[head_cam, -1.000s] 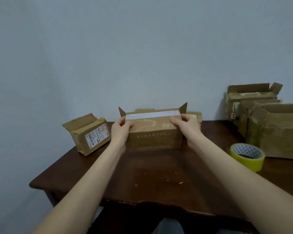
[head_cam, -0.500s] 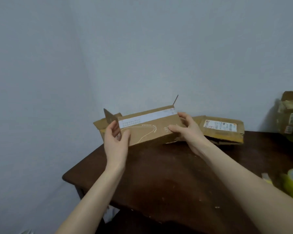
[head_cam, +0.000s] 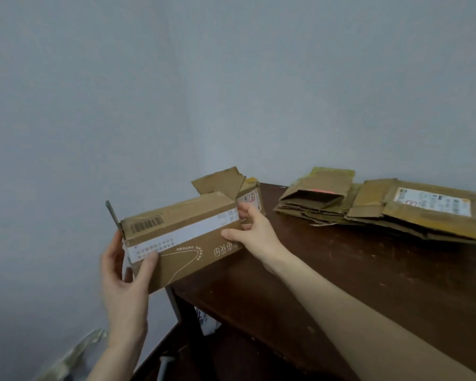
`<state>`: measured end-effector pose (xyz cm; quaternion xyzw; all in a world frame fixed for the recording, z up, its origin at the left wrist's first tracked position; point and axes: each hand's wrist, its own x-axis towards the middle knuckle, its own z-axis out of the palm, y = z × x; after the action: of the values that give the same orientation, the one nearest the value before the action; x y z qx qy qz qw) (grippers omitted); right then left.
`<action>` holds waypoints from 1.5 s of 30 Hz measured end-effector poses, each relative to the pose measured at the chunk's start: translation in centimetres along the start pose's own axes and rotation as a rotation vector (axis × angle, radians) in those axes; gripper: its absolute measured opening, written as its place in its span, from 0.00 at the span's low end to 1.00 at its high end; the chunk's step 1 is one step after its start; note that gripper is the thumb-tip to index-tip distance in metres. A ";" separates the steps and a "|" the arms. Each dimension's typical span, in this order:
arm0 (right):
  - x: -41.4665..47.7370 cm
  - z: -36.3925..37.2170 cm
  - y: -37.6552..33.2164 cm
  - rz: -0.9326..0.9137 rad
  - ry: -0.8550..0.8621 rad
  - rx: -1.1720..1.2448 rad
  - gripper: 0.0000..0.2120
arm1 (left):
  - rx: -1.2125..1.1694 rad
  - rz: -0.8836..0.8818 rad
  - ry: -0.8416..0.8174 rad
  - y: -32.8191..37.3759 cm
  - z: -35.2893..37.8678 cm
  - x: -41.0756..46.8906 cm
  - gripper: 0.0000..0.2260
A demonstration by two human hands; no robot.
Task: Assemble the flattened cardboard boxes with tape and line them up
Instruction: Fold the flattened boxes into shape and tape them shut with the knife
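The box (head_cam: 182, 237) has swung left and nearer since half a second ago. It was held over the left part of the table (head_cam: 355, 270) then, and now its left half hangs out past the table's left edge. The view has turned left with it, and the yellow tape roll has dropped out of sight.

The left hand (head_cam: 124, 273) grips the box's left end, with the thumb laid on the near face over the white strip (head_cam: 182, 235) and the fingers curled round the end behind it. The right hand (head_cam: 252, 232) pinches the right end, thumb on the near face and fingers wrapped onto the end panel. The box is clear of the tabletop and tilted, its left end lower. It has a barcode (head_cam: 146, 224) on top, and one end flap (head_cam: 113, 215) stands up at the left.

The box looks squared up and the strip runs along its long edge. I judge it assembled and on its way to be set in line, probably by the small box (head_cam: 248, 193) just behind it at the table's far left corner.

Counted:
- Two hands, both on the one carried box.
- One other standing box, its flaps open.
- Two overlapping piles of flattened boxes (head_cam: 396, 213) at the far right against the wall.

I cannot tell how many flattened boxes are in each pile. Several boxes evidently remain to be built.
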<state>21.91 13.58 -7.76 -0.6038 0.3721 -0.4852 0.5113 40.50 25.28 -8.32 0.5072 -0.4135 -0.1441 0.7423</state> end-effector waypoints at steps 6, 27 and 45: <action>1.9 1.6 -0.4 -0.027 -0.064 -0.077 0.21 | 0.027 -0.034 -0.011 -2.5 -2.1 1.6 0.30; 13.4 1.0 2.6 0.197 0.216 -0.483 0.23 | 0.161 -0.236 -0.235 -9.1 5.9 8.2 0.35; 11.7 -4.0 4.2 0.326 0.146 -0.472 0.21 | 0.466 -0.339 -0.338 -10.4 13.8 8.8 0.26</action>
<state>21.18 0.64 -9.48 -0.6019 0.6026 -0.3387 0.3998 37.57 6.41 -11.28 0.6936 -0.4625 -0.2493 0.4928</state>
